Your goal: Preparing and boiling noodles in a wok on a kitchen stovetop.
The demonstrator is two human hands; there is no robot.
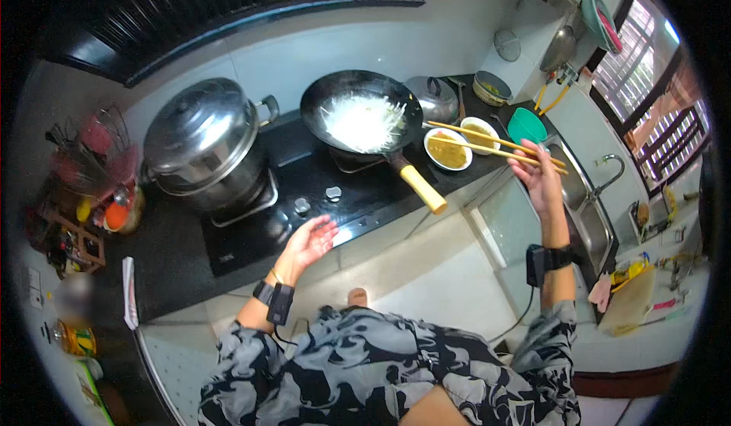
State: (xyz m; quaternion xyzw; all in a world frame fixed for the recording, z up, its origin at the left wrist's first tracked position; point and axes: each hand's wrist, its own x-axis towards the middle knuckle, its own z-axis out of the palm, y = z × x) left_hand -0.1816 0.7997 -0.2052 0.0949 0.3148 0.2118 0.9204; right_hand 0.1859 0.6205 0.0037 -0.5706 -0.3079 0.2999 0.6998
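Observation:
My right hand holds a pair of long wooden chopsticks, their tips over a white bowl of yellowish-brown food. A second similar white bowl stands just behind it. With palm up and fingers apart, my left hand is empty near the front edge of the black gas hob. On the hob's right burner a black wok holds pale, thin strands, glaring white under the light. The wok's yellow handle points towards me, between my hands.
A large lidded steel pot stands on the left burner. Behind the bowls are a metal lid, a dark bowl and a green plastic bowl. A steel sink lies to the right. Baskets and a cooking-oil bottle are at the left.

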